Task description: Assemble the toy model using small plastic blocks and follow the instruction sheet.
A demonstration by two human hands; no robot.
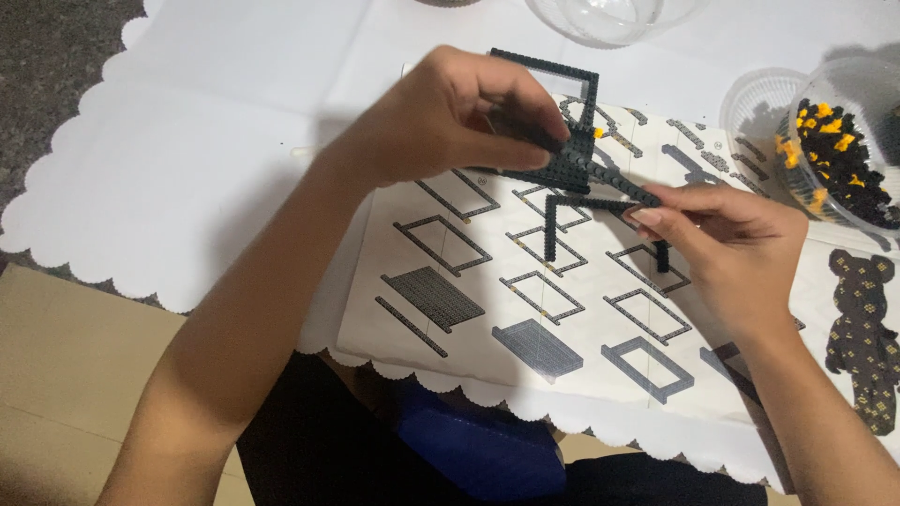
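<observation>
My left hand [450, 117] pinches a black frame assembly of small bricks [572, 155], held tilted above the instruction sheet [525, 309]. My right hand [727, 239] grips a thin black brick strip [609, 192] between thumb and fingers and holds it against the lower edge of the assembly. The sheet under both hands shows drawings of frames, plates and strips. Part of the assembly is hidden behind my left fingers.
A clear bowl [848, 159] of black and yellow small bricks stands at the right, with a second clear container [750, 103] beside it. Another clear bowl [609, 19] sits at the top. A printed bear figure [862, 337] lies at the right edge. The white scalloped cloth [187, 150] covers the table.
</observation>
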